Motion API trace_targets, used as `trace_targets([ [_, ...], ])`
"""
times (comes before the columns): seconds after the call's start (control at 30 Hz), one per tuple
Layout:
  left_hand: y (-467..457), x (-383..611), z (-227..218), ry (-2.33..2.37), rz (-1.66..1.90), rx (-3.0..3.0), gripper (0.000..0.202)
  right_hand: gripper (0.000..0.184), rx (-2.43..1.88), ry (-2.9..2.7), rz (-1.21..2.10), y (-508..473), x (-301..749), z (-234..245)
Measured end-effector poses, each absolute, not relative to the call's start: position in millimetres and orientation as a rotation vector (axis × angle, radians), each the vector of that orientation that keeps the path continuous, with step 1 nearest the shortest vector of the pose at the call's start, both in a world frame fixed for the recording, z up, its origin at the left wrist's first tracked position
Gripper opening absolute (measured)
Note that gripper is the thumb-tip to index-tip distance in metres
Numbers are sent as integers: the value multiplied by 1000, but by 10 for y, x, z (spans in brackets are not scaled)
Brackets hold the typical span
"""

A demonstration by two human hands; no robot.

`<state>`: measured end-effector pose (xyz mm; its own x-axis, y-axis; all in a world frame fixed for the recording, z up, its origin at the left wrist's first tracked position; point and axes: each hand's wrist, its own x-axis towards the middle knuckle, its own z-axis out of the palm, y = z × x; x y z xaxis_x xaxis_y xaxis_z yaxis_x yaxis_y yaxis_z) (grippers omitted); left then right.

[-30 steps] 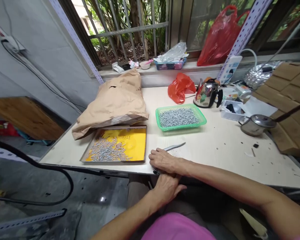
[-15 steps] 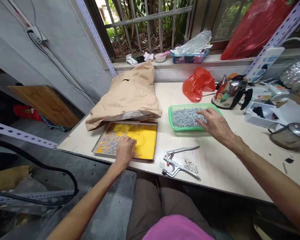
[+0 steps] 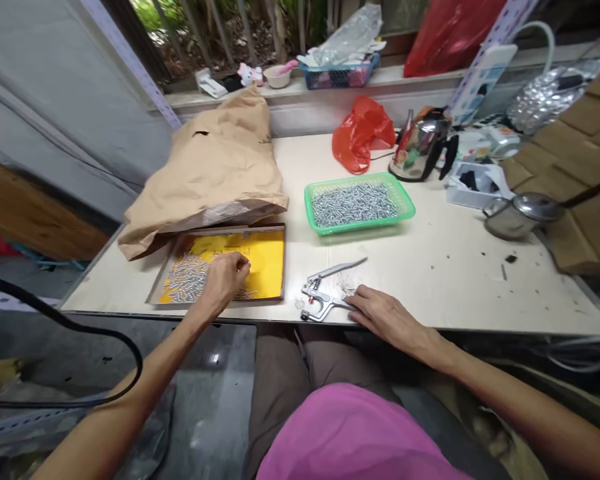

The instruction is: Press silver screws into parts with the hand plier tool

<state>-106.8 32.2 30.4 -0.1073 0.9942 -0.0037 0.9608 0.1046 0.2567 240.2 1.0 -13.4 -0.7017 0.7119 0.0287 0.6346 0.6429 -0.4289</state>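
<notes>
Tray [image 3: 267,257]: at ten o'clock from us, yellow-floored, with loose metal pieces [image 3: 185,280] scattered over its nine o'clock side.
Left hand [image 3: 224,277]: our fingers bunch together over the tray; we cannot tell whether a piece is pinched between them.
Pliers [image 3: 325,297]: near twelve o'clock, lying splayed on the table [image 3: 460,287] by its edge.
Right hand [image 3: 387,317]: at one o'clock, our fingertips meet the end of the pliers' lower arm; whether they grasp it or merely rest there, we cannot tell.
Green basket [image 3: 405,203]: towards one o'clock, beyond the pliers, holding a dense bed of metal rods [image 3: 355,203].
Metal pieces left: many lie loose in the tray, so we judge the handling only partway along; the pliers are not lifted, and we cannot tell which rods are finished.
</notes>
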Motion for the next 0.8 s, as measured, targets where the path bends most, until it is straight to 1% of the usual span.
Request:
trace_targets([
  [0.1, 105, -620, 310, 1919, 454, 1546, 20, 21, -1191, -2719, 541, -5, 2398, -138],
  [0.17, -29, -332, 275, 1733, 469, 1264, 23, 22, -1227, -2756, 498, 31, 2391, -138],
  [0.23, -101, -125, 216, 1666, 450, 1123, 21, 20, -1251, -2787, 433, 78, 2399, -140],
  [0.37, -72, 18, 76, 1651, 420, 1039, 20, 19, -1298, -2826, 326, 146, 2456, -161],
  [0.53, 0, 15, -41, 1630, 339, 983, 25, 20, -1304, -2795, 350, 169, 2507, -213],
  [0.8, 75, 49, -20, 1601, 182, 987, 25, 22, -1315, -2762, 371, 135, 2497, -199],
])
